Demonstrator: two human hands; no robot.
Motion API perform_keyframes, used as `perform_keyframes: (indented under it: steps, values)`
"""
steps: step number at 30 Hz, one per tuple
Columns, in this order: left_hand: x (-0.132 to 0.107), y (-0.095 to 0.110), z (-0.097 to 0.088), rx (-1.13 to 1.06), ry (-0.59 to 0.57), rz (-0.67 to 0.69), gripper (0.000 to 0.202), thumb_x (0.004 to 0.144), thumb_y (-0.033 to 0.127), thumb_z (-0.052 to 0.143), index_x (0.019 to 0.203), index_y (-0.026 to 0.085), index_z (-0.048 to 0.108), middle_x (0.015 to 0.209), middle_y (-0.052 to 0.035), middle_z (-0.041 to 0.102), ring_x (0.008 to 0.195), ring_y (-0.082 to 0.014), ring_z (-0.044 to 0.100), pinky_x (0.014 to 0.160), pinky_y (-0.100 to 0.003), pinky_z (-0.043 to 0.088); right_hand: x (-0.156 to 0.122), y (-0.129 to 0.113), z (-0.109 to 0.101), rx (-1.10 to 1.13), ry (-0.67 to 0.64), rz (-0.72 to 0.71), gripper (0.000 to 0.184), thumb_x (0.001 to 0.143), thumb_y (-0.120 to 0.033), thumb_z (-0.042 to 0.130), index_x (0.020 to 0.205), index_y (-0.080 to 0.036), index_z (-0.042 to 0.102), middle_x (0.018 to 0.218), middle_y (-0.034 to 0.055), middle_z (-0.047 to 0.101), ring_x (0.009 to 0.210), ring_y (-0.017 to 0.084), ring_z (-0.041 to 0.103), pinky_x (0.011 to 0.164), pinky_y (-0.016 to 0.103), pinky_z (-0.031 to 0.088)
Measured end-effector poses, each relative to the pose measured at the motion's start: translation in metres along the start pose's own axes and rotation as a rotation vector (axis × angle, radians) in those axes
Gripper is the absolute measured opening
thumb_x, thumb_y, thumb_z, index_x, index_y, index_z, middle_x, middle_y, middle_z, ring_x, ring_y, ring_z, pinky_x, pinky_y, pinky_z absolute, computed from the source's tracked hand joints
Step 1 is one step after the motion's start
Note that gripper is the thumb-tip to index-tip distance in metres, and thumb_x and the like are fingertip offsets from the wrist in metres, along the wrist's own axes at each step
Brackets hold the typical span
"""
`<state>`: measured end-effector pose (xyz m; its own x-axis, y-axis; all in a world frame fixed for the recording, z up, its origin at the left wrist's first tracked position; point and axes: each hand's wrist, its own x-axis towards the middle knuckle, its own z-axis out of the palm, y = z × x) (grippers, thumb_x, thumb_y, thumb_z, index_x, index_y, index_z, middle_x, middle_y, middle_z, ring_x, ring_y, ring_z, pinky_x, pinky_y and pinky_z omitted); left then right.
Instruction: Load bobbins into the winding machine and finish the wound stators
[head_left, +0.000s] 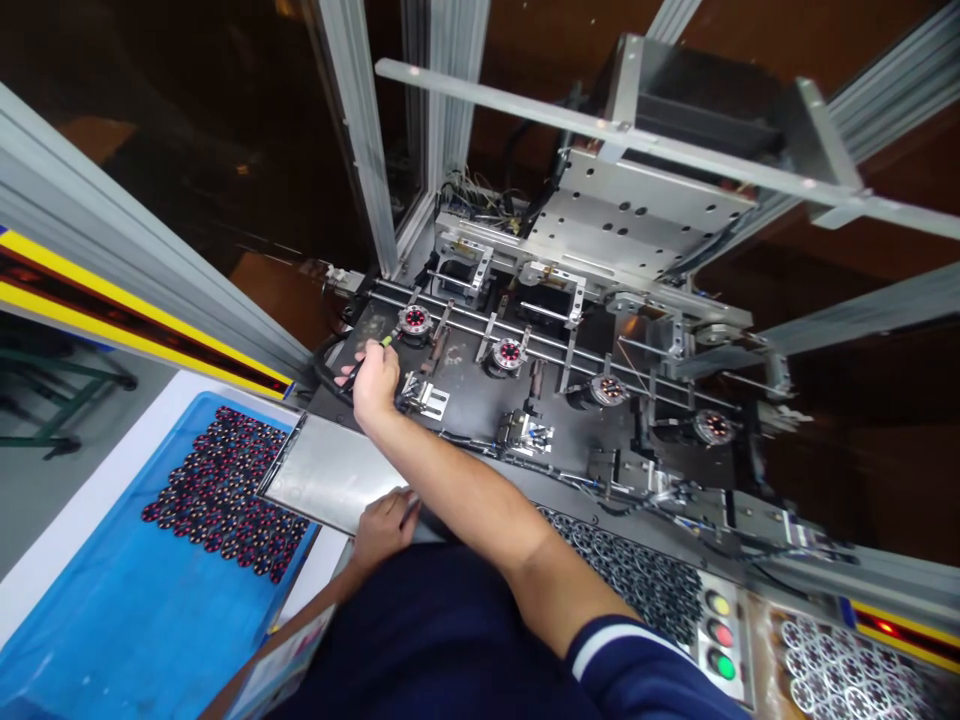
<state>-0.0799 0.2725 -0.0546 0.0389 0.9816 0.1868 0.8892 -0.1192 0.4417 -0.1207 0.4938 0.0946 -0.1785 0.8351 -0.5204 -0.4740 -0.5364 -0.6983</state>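
My right hand (375, 382) reaches forward into a winding machine, its fingers closed on a thin tool with a green tip (385, 341). The tip is close to the leftmost round stator (414, 320), which sits on the black machine bed (472, 400). Three more stators (508, 354) stand in a row to the right. My left hand (384, 527) rests at the near edge of a shiny metal plate (322, 470), and seems to hold a small thin object, partly hidden.
A blue tray (112, 610) at the lower left holds several dark round parts (225, 490). Coloured buttons (721, 634) sit on a panel at the right. Bare white stators (840, 665) lie at the far right. Aluminium frame posts (360, 130) surround the machine.
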Motion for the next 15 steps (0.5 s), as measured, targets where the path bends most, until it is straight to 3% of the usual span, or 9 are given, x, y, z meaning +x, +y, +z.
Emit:
perform_keyframes:
  steps: [4,9,12,15]
  values:
    - [-0.001,0.0,0.001,-0.001,-0.003,-0.012,0.022,0.094,0.033,0.055,0.108,0.017,0.062,0.102,-0.0059,0.066,0.084,-0.0151,0.064,0.074,-0.033,0.057,-0.003,-0.005,0.0,-0.042,0.108,-0.035,0.008,0.094,-0.025,0.04,0.089,-0.02,0.044,0.072,-0.0062,0.049,0.045,0.005,0.048,0.039,0.015,0.041]
    - [-0.003,-0.003,0.007,-0.001,-0.006,-0.009,0.024,0.093,0.033,0.057,0.11,0.015,0.061,0.101,-0.0058,0.066,0.084,-0.0157,0.065,0.073,-0.033,0.057,-0.004,-0.008,0.004,-0.083,0.079,-0.058,0.01,0.095,-0.023,0.036,0.088,-0.02,0.043,0.071,-0.0066,0.049,0.041,0.004,0.046,0.037,0.015,0.04]
    - [-0.004,-0.007,0.01,0.015,-0.027,-0.035,0.026,0.093,0.034,0.057,0.11,0.015,0.061,0.103,-0.0064,0.065,0.086,-0.0161,0.065,0.074,-0.034,0.057,-0.029,-0.012,-0.003,-0.127,-0.052,-0.061,0.01,0.093,-0.025,0.042,0.086,-0.02,0.047,0.063,-0.0078,0.048,0.04,0.005,0.045,0.036,0.015,0.038]
    - [-0.005,-0.009,0.011,0.055,-0.052,-0.127,0.027,0.093,0.035,0.057,0.112,0.016,0.061,0.107,-0.0071,0.065,0.088,-0.0167,0.065,0.076,-0.035,0.057,-0.079,-0.022,-0.03,-0.238,-0.324,-0.112,0.015,0.081,-0.027,0.065,0.091,-0.02,0.057,0.063,-0.0076,0.053,0.044,0.006,0.048,0.039,0.015,0.04]
